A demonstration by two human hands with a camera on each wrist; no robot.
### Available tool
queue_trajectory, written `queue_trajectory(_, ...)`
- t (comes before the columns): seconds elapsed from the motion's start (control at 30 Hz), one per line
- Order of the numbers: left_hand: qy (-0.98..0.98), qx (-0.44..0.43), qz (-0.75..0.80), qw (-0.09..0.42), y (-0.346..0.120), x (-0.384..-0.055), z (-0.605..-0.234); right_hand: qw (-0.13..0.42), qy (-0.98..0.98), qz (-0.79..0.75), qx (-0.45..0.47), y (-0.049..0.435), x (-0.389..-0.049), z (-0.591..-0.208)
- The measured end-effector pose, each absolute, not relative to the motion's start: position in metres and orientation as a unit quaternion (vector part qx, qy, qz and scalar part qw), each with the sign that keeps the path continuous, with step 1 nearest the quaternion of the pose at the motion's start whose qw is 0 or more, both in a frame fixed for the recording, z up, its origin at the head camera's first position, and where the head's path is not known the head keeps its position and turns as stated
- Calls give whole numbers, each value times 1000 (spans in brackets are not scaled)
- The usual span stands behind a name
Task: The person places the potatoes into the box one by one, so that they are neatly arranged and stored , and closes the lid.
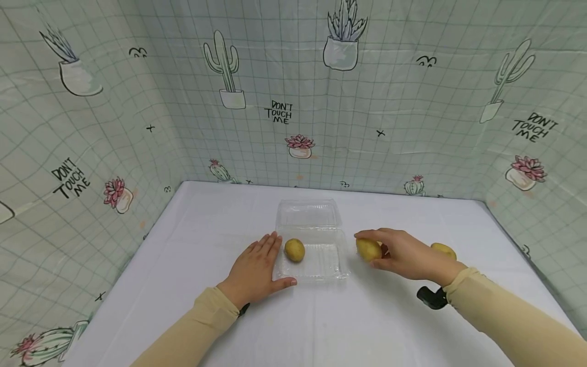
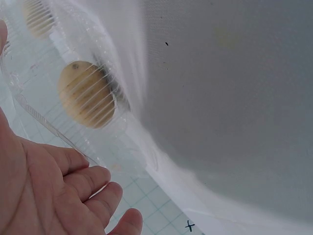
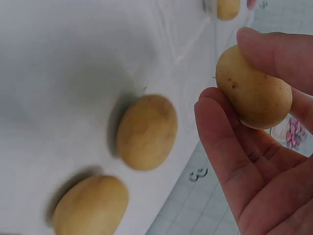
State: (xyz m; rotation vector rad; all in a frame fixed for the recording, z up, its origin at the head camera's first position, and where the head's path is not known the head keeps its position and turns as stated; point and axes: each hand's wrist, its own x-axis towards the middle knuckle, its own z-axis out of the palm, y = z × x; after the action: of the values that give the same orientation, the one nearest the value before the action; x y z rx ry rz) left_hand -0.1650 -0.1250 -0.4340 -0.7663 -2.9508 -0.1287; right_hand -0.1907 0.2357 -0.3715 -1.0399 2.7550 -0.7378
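Observation:
A clear plastic clamshell container lies open on the table, its lid folded toward the back. One potato sits inside at the left; the left wrist view shows this potato through ridged plastic. My left hand is spread against the container's left side, fingers nearly straight. Just right of the container, my right hand pinches another potato between thumb and fingers. The right wrist view shows this held potato raised off the table.
Beyond the right wrist lies a potato, partly hidden. Two loose potatoes, one farther and one nearer, rest on the white cloth in the right wrist view. A patterned curtain surrounds the table's back and sides.

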Motion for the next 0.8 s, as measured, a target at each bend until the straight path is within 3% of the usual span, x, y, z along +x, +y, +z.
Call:
queue_trajectory(0.33, -966, -251, -46, 44, -126, -166, -436, 84, 893, -262, -356, 195, -202, -374)
queue_trajectory(0.8, -965, -252, -41, 50, -127, -166, -436, 86, 890, -260, -365, 165, -217, -382)
